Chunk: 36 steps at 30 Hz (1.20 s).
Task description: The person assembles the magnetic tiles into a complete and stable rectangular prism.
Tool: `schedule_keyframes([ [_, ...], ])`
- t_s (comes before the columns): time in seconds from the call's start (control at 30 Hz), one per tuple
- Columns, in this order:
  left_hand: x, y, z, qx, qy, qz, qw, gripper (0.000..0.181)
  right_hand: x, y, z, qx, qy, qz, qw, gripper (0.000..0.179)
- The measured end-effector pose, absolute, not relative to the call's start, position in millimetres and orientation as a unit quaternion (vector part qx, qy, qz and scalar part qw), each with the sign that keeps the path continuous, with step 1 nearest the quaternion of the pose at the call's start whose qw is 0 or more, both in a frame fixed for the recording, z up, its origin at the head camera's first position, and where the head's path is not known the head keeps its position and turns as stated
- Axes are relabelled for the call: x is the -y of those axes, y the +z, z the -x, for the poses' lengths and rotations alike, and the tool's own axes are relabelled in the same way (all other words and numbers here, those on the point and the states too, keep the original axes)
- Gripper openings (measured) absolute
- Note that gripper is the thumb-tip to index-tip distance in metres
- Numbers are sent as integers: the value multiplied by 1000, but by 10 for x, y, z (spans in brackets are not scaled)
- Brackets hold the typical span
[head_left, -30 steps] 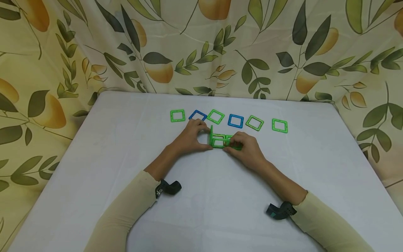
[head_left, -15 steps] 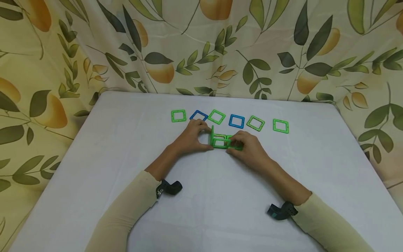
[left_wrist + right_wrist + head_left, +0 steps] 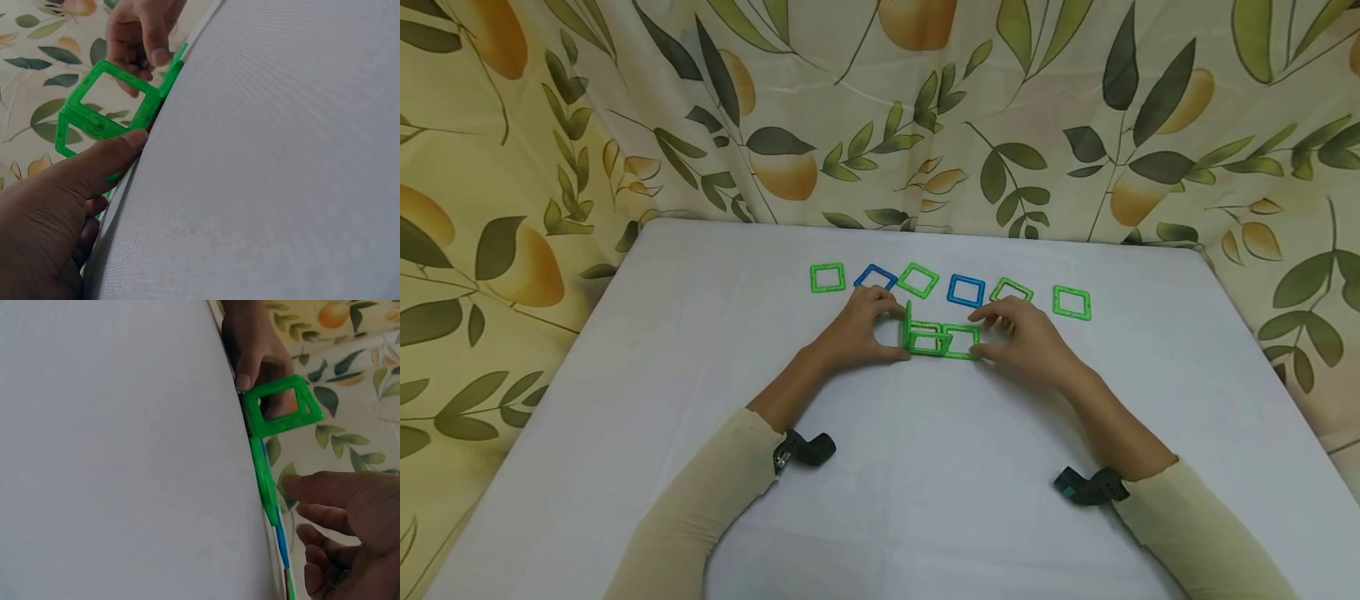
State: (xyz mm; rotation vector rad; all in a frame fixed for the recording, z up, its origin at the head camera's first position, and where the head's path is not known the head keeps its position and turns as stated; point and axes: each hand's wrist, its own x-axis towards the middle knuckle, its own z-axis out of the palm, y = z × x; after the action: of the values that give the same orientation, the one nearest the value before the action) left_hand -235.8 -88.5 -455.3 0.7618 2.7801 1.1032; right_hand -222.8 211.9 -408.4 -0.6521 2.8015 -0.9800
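Green square magnetic tiles with open centres stand joined in front of me. One upright tile (image 3: pixel 907 327) forms the left side, and another faces me in front. A flat green tile (image 3: pixel 962 356) extends to the right on the table. My left hand (image 3: pixel 853 329) holds the left end, with the thumb at the near corner and fingers at the far side. In the left wrist view that thumb presses low against the green frame (image 3: pixel 78 100). My right hand (image 3: pixel 1033 337) is beside the flat tile's right edge, thumb and fingers spread apart; in the right wrist view nothing is between them.
Behind the joined tiles lies a loose row: green tile (image 3: pixel 827 289), blue tile (image 3: pixel 871 268), green tile (image 3: pixel 917 267), blue tile (image 3: pixel 966 303), and two more green ones toward the right. A white cloth covers the table (image 3: pixel 880 483). A patterned curtain (image 3: pixel 865 100) hangs behind.
My right hand has let go of the flat green tile and moved right, uncovering it. The left hand keeps its place on the left end of the joined tiles.
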Motion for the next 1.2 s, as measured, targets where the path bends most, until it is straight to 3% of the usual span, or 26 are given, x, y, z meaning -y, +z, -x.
schedule_keyframes([
  [0.23,881,-4559,2365,-899,357,-250,23,59,-2237,-4044,2348,-934,-316,161,36,37],
  [0.57,896,-4577,2378,-896,358,-263,15,59,-2339,-4070,2536,-961,-268,73,20,52],
  [0.87,904,-4585,2393,-900,350,-260,14,58,-2377,-4112,2598,-972,-229,36,32,61],
  [1.2,892,-4544,2355,-898,356,-257,23,60,-2403,-4114,2565,-967,-252,26,18,57],
])
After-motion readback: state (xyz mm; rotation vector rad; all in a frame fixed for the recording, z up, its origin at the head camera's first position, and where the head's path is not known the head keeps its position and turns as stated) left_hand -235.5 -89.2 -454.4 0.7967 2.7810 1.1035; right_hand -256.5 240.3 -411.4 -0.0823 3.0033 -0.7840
